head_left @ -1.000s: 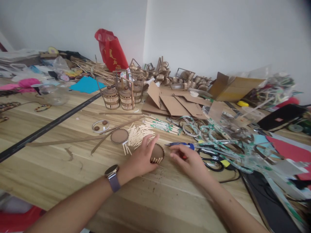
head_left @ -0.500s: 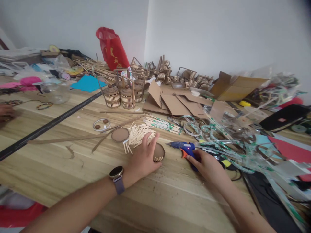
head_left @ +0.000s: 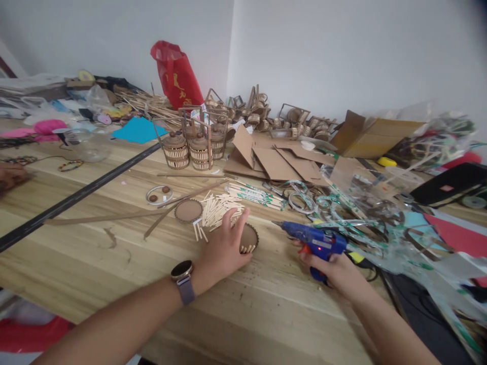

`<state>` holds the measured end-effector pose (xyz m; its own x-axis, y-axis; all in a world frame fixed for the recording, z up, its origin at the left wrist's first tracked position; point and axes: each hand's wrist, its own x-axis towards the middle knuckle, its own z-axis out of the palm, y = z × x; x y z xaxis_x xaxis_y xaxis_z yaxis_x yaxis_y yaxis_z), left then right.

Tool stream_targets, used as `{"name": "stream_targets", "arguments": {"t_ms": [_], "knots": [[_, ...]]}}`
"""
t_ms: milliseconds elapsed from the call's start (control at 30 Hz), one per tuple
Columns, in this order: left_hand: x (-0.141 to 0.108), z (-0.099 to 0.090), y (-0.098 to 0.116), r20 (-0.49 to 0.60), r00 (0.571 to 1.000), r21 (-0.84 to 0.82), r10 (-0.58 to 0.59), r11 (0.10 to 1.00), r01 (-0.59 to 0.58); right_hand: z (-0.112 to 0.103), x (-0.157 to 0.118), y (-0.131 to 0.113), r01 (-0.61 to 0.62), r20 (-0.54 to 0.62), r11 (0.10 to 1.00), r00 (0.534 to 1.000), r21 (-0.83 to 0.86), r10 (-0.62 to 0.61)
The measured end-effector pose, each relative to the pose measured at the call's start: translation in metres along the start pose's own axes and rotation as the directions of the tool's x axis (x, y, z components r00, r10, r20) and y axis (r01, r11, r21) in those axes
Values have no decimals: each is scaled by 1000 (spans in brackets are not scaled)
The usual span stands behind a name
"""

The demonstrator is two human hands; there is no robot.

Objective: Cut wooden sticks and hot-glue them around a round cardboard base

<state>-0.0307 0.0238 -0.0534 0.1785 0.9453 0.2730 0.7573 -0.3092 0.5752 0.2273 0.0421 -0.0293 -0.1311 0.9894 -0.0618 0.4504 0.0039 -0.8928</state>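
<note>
My left hand (head_left: 225, 249), with a watch (head_left: 181, 271) on its wrist, rests on the table with fingers spread. It lies against the left side of a round cardboard base (head_left: 250, 236) and hides part of it. Short pale sticks stand along the near rim of that base. In my right hand (head_left: 330, 267) is a blue hot glue gun (head_left: 314, 238) with an orange trigger; its nozzle points left toward the base. Beyond my left hand lies a pile of short sticks (head_left: 218, 210). Another round base (head_left: 188, 210) sits left of the pile.
Small stick-sided baskets (head_left: 177, 152) with handles stand behind. Cardboard sheets (head_left: 276, 162), tangled plastic wrapping (head_left: 353, 228) and a cardboard box (head_left: 376, 136) fill the right side. A dark strip (head_left: 95, 185) crosses the left. Another person's hand (head_left: 13, 177) shows at the left edge.
My right hand has lifted the glue gun from the table, shifting it right and turning it upright. My left hand and the base have stayed in place.
</note>
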Motion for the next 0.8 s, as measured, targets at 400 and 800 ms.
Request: {"name": "stream_targets", "arguments": {"t_ms": [400,800], "knots": [[0,1,0,2,1000,-31,-18,999,18,6,-6,14,203,178,932,972,-301,-155],[1,2,-2,-19,1000,-41,8,999,-8,16,-11,-3,430,292,829,894,-356,-339]]}}
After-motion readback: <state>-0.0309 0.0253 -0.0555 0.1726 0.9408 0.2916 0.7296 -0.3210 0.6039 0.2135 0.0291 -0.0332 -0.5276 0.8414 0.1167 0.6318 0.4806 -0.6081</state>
